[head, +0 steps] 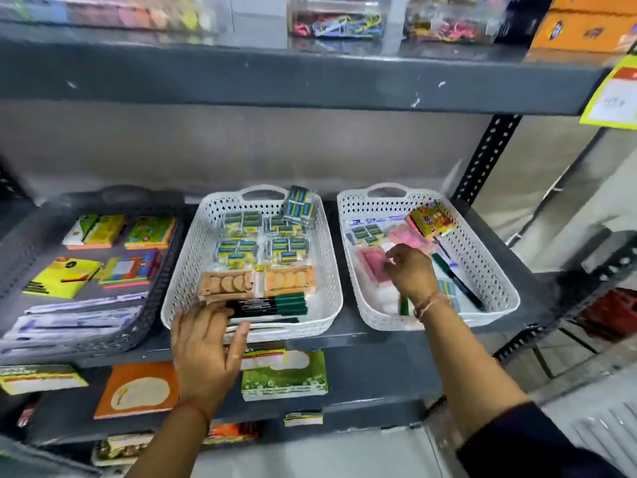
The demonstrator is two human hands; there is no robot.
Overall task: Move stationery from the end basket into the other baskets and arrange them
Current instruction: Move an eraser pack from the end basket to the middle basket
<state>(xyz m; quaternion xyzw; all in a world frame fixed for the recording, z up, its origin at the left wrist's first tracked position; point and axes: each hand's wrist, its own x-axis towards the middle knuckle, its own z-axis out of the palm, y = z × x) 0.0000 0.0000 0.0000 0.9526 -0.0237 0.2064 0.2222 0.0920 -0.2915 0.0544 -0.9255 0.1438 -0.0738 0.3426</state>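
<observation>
1. Right hand (412, 272) is inside the right white basket (496, 267), fingers (391, 267) curled loosely w/ tips on a pink packet (374, 267); can't tell if it's gripped.
2. Left hand (206, 346) lies at the near rim of the middle white basket (324, 243), fingers spread flat, tips touching the black-and-green markers (272, 307), holding nothing.
3. Dark basket (158, 298) w/ notepads sits far left on the shelf (372, 353).

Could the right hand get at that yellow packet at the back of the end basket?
Probably yes. The right hand is already inside the end basket, and the yellow packet lies on top, just beyond it, uncovered.
</observation>
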